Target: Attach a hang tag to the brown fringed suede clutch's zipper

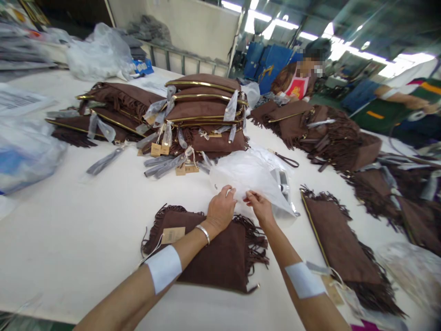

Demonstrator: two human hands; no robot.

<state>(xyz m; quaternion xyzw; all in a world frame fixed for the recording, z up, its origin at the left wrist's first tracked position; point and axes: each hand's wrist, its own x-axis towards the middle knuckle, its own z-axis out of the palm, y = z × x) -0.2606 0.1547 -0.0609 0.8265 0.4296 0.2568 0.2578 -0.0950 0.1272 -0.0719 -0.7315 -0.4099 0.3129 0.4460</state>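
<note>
My left hand (223, 208) pinches the near edge of a white, see-through plastic bag (246, 172) lying on the table. My right hand (259, 205) grips that same edge a short way to the right, fingers pressed together. Some dark and silvery items show through the right end of the plastic. Below my hands a brown fringed clutch bag (210, 259) lies flat, partly covered by my left forearm. A tan paper tag (173, 235) on a white string rests on it. Each forearm carries a pale patch.
Behind the plastic stands a stack of brown clutches (206, 110) with gold zips. Another fringed clutch (341, 234) lies at right, near a long heap of brown bags (330, 128). A dark wrist strap (284, 158) lies on the white table (86, 230). A co-worker (299, 76) is behind.
</note>
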